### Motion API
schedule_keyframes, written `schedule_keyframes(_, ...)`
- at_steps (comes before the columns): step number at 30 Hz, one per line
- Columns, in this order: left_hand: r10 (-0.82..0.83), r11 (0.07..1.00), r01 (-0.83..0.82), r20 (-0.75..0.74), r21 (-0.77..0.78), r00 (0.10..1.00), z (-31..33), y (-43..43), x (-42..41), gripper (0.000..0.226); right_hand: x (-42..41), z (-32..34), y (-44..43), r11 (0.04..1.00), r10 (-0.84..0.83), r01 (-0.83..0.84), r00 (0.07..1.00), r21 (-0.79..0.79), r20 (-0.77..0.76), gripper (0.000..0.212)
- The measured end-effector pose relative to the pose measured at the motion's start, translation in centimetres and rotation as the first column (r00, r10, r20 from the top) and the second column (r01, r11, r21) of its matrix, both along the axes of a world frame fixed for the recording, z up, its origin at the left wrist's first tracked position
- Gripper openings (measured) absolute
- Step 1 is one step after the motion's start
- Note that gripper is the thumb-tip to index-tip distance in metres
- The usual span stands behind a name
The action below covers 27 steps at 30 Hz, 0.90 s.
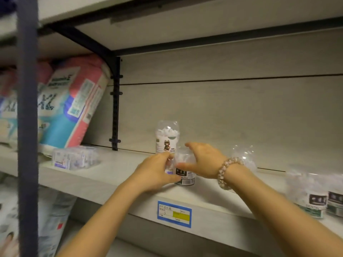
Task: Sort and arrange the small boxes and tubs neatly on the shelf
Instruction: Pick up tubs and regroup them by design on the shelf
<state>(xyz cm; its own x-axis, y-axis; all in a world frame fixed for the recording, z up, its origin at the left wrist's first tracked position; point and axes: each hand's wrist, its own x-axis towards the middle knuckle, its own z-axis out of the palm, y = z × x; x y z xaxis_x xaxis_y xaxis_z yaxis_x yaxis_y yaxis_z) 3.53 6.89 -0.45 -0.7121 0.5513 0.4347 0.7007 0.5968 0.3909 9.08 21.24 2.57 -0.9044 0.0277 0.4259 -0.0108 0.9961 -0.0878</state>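
From my remote seat, nearest the lens at lower centre, a blue-bordered price label point(174, 214) with a yellow patch sits on the front edge of the shelf point(104, 175). Just above it, mid-frame, my left hand point(155, 172) curls its fingers round a small tub with a purple label point(169, 168), while my right hand point(202, 160), a beaded bracelet point(227, 170) on its wrist, is spread with thumb and fingers around a clear floss tub point(185, 171) with a dark label that stands on the shelf board, touching the first tub. Behind both stands a taller cotton swab tub point(167, 137). At lower right two more dark-labelled tubs point(315, 197) wait near the edge. Left of centre lies a clear flat box point(74, 157); beyond it, at upper left, pink and blue diaper packs point(74, 104) lean against the back panel.
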Motion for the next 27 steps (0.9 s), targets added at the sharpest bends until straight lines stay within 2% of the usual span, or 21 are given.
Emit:
schedule_keyframes(5, -0.102, 0.994, 0.099, 0.068, 0.042, 0.992, -0.6, 0.2, -0.4, 0.053, -0.7, -0.4, 0.1, 0.994, 0.032, -0.028, 0.999, -0.105, 0.037, 0.072)
schedule_keyframes(9, -0.241, 0.958, 0.218, 0.109, 0.186, 0.964, 0.0, -0.1, 0.6, 0.051, 3.4, 2.8, 1.8, 0.935, 0.123, -0.131, 0.991, -0.329, -0.045, 0.070)
schedule_keyframes(11, -0.258, 0.947, 0.239, 0.064, 0.214, 0.964, 0.5, -0.2, 1.4, 0.050, 6.5, 4.7, 2.8, 0.888, 0.143, -0.165, 0.986, -0.429, -0.082, 0.070)
schedule_keyframes(14, -0.230, 0.940, 0.237, -0.058, 0.246, 0.972, 1.5, 0.5, 2.5, 0.043, 11.9, 7.2, 4.9, 0.880, 0.072, -0.159, 0.976, -0.448, -0.205, 0.069)
schedule_keyframes(16, -0.228, 0.924, 0.263, -0.153, 0.277, 0.962, 1.9, 1.5, 3.5, 0.034, 15.8, 8.0, 6.7, 0.930, -0.030, -0.088, 0.949, -0.356, -0.314, 0.069)
schedule_keyframes(18, -0.268, 0.897, 0.337, -0.255, 0.284, 0.929, 2.2, 3.1, 5.0, 0.025, 19.9, 8.1, 8.5, 0.961, -0.116, 0.016, 0.928, -0.275, -0.355, 0.069)
schedule_keyframes(21, -0.380, 0.859, 0.467, -0.350, 0.212, 0.856, 2.3, 6.3, 8.1, 0.021, 25.5, 7.1, 11.1, 0.950, -0.219, 0.120, 0.914, -0.288, -0.341, 0.069)
schedule_keyframes(23, -0.447, 0.844, 0.526, -0.407, 0.101, 0.797, 2.3, 8.8, 9.8, 0.035, 28.3, 5.9, 12.7, 0.929, -0.291, 0.190, 0.906, -0.318, -0.308, 0.069)
schedule_keyframes(25, -0.485, 0.838, 0.545, -0.438, 0.015, 0.757, 2.2, 11.2, 10.7, 0.039, 30.3, 4.4, 14.1, 0.896, -0.369, 0.276, 0.899, -0.347, -0.237, 0.071)
schedule_keyframes(27, -0.488, 0.841, 0.541, -0.462, -0.021, 0.740, 2.0, 12.7, 11.0, 0.031, 31.3, 2.9, 15.4, 0.867, -0.430, 0.346, 0.884, -0.359, -0.186, 0.075)
